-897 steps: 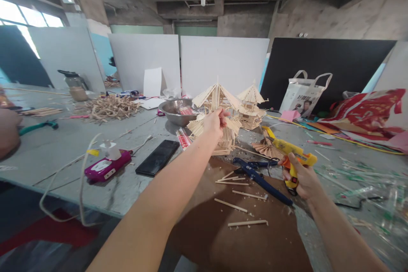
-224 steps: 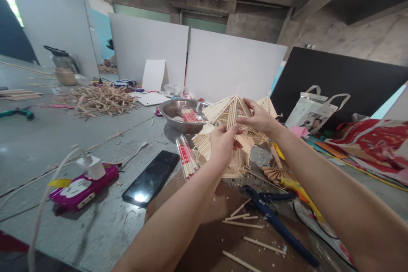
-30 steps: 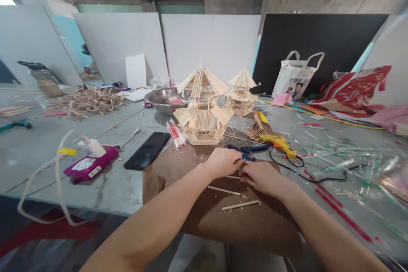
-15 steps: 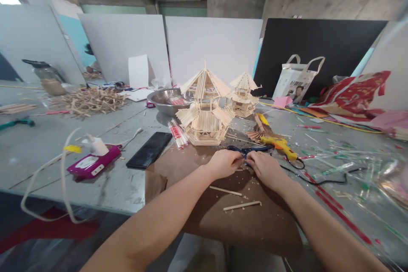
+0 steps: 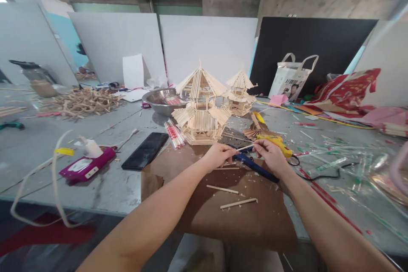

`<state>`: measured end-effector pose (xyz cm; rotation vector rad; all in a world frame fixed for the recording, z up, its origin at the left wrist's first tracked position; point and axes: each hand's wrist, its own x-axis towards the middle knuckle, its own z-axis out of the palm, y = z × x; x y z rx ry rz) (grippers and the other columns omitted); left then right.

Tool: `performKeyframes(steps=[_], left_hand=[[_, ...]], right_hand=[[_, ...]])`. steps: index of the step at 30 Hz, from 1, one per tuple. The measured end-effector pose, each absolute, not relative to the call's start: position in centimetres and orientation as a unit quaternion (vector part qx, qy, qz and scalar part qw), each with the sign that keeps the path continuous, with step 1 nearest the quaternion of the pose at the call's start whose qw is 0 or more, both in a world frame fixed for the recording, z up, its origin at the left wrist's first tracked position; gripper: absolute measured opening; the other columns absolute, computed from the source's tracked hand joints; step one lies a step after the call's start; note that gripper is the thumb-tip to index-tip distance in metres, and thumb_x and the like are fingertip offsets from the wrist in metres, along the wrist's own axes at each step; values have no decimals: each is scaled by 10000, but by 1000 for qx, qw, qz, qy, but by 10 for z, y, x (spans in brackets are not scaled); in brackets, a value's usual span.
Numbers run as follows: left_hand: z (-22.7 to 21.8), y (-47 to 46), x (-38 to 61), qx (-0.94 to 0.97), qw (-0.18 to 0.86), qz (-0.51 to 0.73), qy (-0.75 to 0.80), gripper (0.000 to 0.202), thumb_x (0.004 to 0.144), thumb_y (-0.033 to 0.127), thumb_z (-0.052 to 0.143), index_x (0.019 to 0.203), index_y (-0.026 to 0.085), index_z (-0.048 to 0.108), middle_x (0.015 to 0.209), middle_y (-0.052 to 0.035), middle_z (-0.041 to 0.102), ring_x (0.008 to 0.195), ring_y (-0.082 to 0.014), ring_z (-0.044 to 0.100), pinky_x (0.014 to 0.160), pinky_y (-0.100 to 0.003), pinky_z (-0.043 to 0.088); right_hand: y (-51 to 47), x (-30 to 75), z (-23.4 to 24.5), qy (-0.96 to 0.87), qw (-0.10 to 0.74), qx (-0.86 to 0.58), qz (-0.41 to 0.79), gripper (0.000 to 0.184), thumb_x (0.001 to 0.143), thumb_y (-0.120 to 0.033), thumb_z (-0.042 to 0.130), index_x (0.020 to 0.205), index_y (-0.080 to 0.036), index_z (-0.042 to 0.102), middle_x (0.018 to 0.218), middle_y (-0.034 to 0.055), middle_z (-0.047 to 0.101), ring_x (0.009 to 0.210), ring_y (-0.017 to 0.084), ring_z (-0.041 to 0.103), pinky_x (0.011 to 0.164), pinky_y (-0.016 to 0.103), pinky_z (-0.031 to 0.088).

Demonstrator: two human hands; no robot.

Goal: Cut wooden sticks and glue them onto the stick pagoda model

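Observation:
My left hand (image 5: 218, 155) and my right hand (image 5: 270, 155) pinch the two ends of a thin wooden stick (image 5: 245, 148) just above the brown paper sheet (image 5: 204, 212). Blue pliers (image 5: 255, 167) lie under the hands. A stick-built pavilion model (image 5: 200, 108) stands right behind them, with a smaller pavilion model (image 5: 239, 92) further back. A yellow glue gun (image 5: 279, 143) lies beside my right hand. Loose sticks (image 5: 238, 203) rest on the paper.
A black phone (image 5: 145, 150), a purple box with a white plug (image 5: 86, 165), a steel bowl (image 5: 159, 101), a heap of sticks (image 5: 81, 103) on the left. A white bag (image 5: 291, 78), red cloth (image 5: 346, 91) and green-and-red scraps (image 5: 347, 163) lie right.
Both hands have lifted from the brown paper and moved slightly away from me, now holding a thin stick between them; the pliers lie uncovered beneath.

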<state>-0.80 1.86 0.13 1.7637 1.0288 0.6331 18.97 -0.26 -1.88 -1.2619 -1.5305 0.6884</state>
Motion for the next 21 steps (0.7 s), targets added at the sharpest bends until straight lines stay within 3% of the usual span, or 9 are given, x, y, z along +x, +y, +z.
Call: performKeyframes(steps=[4,8,11,15,18,21], left_hand=[[0,18,-9,759,454,244,398,430,669,485,494,835,127,665,469,27,503,365,-36,288,380,-186,231],[1,19,-8,748,457,262,405,438,680,481,482,880,128,648,420,45,456,368,-40,280,394,-184,231],[1,21,-8,726,463,289,419,404,700,445,468,852,105,625,387,61,413,359,-41,279,397,-185,234],[0,22,-7,697,497,327,401,364,740,399,424,896,104,570,404,80,378,354,-35,264,387,-178,213],[1,20,-5,667,534,350,384,333,746,330,434,985,116,518,461,85,397,334,-17,227,361,-173,170],[4,17,-5,639,561,362,383,270,745,294,441,946,127,505,521,74,443,300,-1,231,333,-171,162]], right_hand=[[-3,190,-15,-624,508,-526,275,264,720,-422,458,762,-168,517,646,10,558,508,108,462,532,247,388],[3,216,-12,-564,499,-656,58,267,715,-382,438,796,-152,547,740,73,596,662,174,530,659,308,408],[8,241,-14,-525,393,-752,-65,310,728,-342,421,887,-119,568,886,136,603,876,242,525,810,366,354],[15,256,-24,-484,260,-834,38,424,732,-378,409,1016,-98,554,955,194,592,928,306,528,777,416,366],[19,260,-31,-480,265,-833,75,390,722,-364,418,982,-125,584,898,178,615,876,307,556,726,415,386],[23,266,-35,-491,305,-811,93,298,690,-346,459,844,-155,627,781,130,635,805,281,578,675,376,403]])
